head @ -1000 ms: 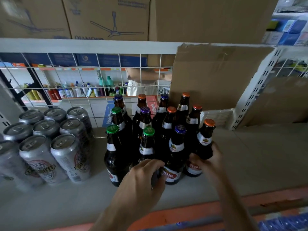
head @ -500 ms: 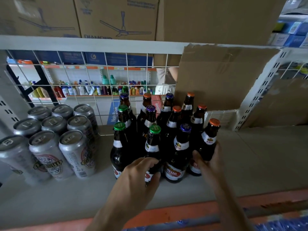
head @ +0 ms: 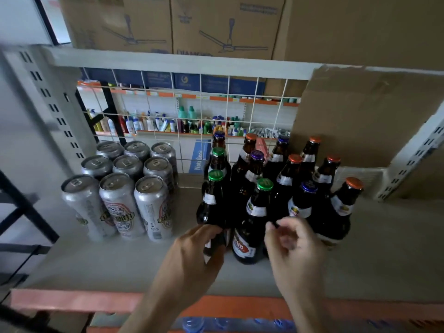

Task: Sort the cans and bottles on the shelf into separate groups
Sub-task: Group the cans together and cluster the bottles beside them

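**Closing in on the bottle cluster – cans already grouped at 9 o'clock**

- Layout: the cans stand three by three, touching, at 9 o'clock on the shelf. The bottles stand as a tight bunch at 12 o'clock from your hands. Bare shelf separates the two groups, so the sort looks nearly done; what remains reads as tidying.
- Your left hand curls against the lower body of the front-left bottle, the green-capped one nearest the cans. Blur stops me telling whether you clasp it or only touch it. Low contact makes sense: a tall bottle nudged near its base is less likely to tip.
- Your right hand hovers at 1 o'clock, fingers loosely curled, holding nothing, just short of the blue-capped front bottle.
- Backstop: the wire mesh and a cardboard sheet close the rear, so the back rows cannot be pushed through.
- Writing: the red-label bottle shows white letters, "UB" or similar, partly turned away. The cans carry a red-and-white crest; its script is unreadable. The blue sign behind the mesh reads "Note Book". The boxes overhead show ceiling-fan drawings and cut-off lettering, seemingly "DIAMO…".
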`<control>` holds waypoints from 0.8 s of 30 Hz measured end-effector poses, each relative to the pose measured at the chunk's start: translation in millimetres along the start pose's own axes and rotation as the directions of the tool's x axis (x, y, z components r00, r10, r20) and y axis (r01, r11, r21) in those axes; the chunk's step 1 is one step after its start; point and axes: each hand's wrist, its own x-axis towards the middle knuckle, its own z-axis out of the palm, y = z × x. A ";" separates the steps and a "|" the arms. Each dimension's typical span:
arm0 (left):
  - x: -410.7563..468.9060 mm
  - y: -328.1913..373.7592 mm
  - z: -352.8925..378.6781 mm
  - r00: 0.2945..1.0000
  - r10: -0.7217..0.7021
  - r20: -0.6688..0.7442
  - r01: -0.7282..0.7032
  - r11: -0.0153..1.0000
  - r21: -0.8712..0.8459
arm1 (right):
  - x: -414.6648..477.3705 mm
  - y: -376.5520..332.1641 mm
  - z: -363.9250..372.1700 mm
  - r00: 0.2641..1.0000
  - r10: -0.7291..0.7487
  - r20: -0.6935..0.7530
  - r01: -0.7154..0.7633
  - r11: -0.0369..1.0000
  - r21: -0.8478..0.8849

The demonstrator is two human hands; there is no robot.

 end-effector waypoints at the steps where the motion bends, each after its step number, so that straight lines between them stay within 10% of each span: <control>1: -3.7 -3.9 -2.0 1.000 -0.012 0.005 0.012 1.000 0.009 | -5.7 0.8 6.9 0.994 0.013 0.105 -0.007 0.998 -0.057; 14: -25.1 -50.9 -4.1 0.969 -0.226 0.103 0.220 0.973 0.067 | -40.7 39.2 42.4 0.890 0.411 0.195 -0.343 0.888 -0.306; 24: 1.8 -59.6 23.9 0.907 -0.379 0.186 0.392 0.919 -0.042 | -38.7 39.4 45.3 0.893 0.379 0.243 -0.294 0.899 -0.323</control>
